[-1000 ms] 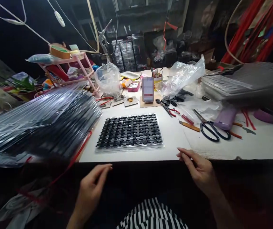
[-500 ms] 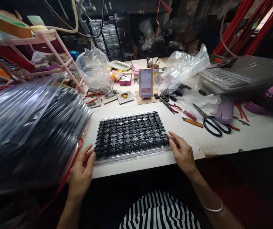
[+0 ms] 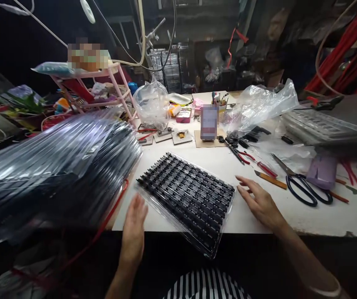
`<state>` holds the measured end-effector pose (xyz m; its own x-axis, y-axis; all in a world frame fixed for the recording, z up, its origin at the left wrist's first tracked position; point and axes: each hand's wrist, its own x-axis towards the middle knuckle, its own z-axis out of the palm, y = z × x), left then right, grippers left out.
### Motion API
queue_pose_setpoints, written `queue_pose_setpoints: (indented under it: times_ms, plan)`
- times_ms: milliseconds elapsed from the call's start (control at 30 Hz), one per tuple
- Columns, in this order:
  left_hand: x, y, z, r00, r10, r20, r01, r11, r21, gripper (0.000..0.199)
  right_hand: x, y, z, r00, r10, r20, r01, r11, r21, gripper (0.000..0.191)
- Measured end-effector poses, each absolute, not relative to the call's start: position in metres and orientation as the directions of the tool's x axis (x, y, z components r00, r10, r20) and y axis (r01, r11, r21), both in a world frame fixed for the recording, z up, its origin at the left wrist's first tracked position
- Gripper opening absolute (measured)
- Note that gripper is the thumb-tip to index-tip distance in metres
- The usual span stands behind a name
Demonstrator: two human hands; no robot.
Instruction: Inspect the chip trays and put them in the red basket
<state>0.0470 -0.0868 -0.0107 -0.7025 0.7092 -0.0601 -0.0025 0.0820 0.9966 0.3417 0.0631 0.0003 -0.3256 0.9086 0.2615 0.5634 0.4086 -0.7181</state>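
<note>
A clear plastic tray [image 3: 155,204] filled with rows of small black parts [image 3: 190,189] lies turned at an angle on the white table. Its nearest corner juts out past the table's front edge. My left hand [image 3: 134,224], somewhat blurred, is beside the tray's left side, its fingers stretched out and holding nothing. To the right of the tray, my right hand [image 3: 261,203] hovers with its fingers apart, close to the tray's right corner but not gripping it.
A tall stack of plastic-wrapped trays [image 3: 62,166] fills the left. Scissors [image 3: 299,182], a cutter knife [image 3: 270,179], a red screwdriver [image 3: 267,169] and pliers [image 3: 243,157] lie at right. Behind stand a phone [image 3: 208,122], plastic bags [image 3: 151,104] and a pink rack [image 3: 122,89].
The tray has been rotated from nearly square to the table edge to a slant, one corner now over the edge. Both hands have come off it. The view has shifted left.
</note>
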Motion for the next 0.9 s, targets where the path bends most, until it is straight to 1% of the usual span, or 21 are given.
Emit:
queue_pose_setpoints:
  times_ms: [33,67,100,167,233,300,333,367,433,533,633,733,800,833,867,900]
  plan:
    - [0.064,-0.097,-0.009,-0.683,0.721,-0.118,-0.113,0.055,0.992,0.065,0.337,0.076,0.001,-0.386,0.893,0.23,0.546,0.422,-0.724,0.04]
    - [0.078,-0.104,-0.006,-0.65,0.744,-0.155,-0.178,0.049,0.983,0.065,0.332,0.085,0.002,-0.434,0.875,0.215,0.534,0.442,-0.721,0.041]
    - [0.087,-0.108,-0.002,-0.626,0.76,-0.176,-0.209,0.054,0.976,0.066,0.327,0.089,0.002,-0.463,0.861,0.21,0.531,0.459,-0.712,0.041]
    - [0.089,-0.105,0.005,-0.598,0.78,-0.184,-0.193,0.083,0.978,0.069,0.321,0.084,0.004,-0.47,0.853,0.226,0.551,0.484,-0.68,0.041]
    - [0.072,-0.087,0.011,-0.579,0.798,-0.168,-0.088,0.144,0.986,0.073,0.322,0.061,0.011,-0.473,0.854,0.219,0.558,0.482,-0.675,0.039]
    - [0.047,-0.057,0.018,-0.528,0.838,-0.136,0.125,0.235,0.964,0.077,0.325,0.029,0.02,-0.543,0.826,0.153,0.51,0.469,-0.721,0.037]
    - [0.035,-0.038,0.021,-0.463,0.877,-0.127,0.28,0.281,0.918,0.08,0.324,0.011,0.025,-0.595,0.796,0.112,0.472,0.458,-0.753,0.036]
    - [0.026,-0.018,0.024,-0.4,0.907,-0.132,0.35,0.284,0.893,0.084,0.322,-0.006,0.029,-0.648,0.758,0.074,0.433,0.446,-0.783,0.036]
    - [0.015,0.023,0.029,-0.243,0.96,-0.137,0.481,0.242,0.843,0.089,0.308,-0.034,0.031,-0.733,0.679,0.039,0.351,0.427,-0.833,0.039]
    - [0.025,0.074,0.032,-0.074,0.99,-0.118,0.586,0.139,0.798,0.085,0.27,-0.06,0.019,-0.837,0.545,0.052,0.21,0.407,-0.889,0.056]
    - [0.05,0.103,0.035,0.042,0.996,-0.084,0.658,0.036,0.752,0.081,0.229,-0.069,0.0,-0.908,0.407,0.102,0.098,0.442,-0.892,0.072]
    - [0.065,0.097,0.046,0.096,0.995,-0.023,0.704,-0.051,0.709,0.073,0.218,-0.069,-0.005,-0.94,0.314,0.137,0.022,0.454,-0.891,0.075]
    - [0.058,0.072,0.055,0.074,0.996,0.055,0.726,-0.091,0.682,0.065,0.237,-0.066,-0.002,-0.925,0.312,0.219,-0.087,0.388,-0.918,0.07]
    - [0.049,0.054,0.058,0.038,0.994,0.098,0.734,-0.094,0.673,0.062,0.253,-0.063,0.001,-0.895,0.357,0.268,-0.144,0.338,-0.93,0.064]
    - [0.037,0.034,0.059,-0.034,0.988,0.151,0.743,-0.076,0.664,0.062,0.271,-0.059,0.003,-0.85,0.438,0.295,-0.174,0.295,-0.94,0.057]
    - [0.023,0.014,0.057,-0.151,0.965,0.216,0.733,-0.038,0.679,0.06,0.29,-0.054,0.005,-0.775,0.562,0.288,-0.163,0.263,-0.951,0.048]
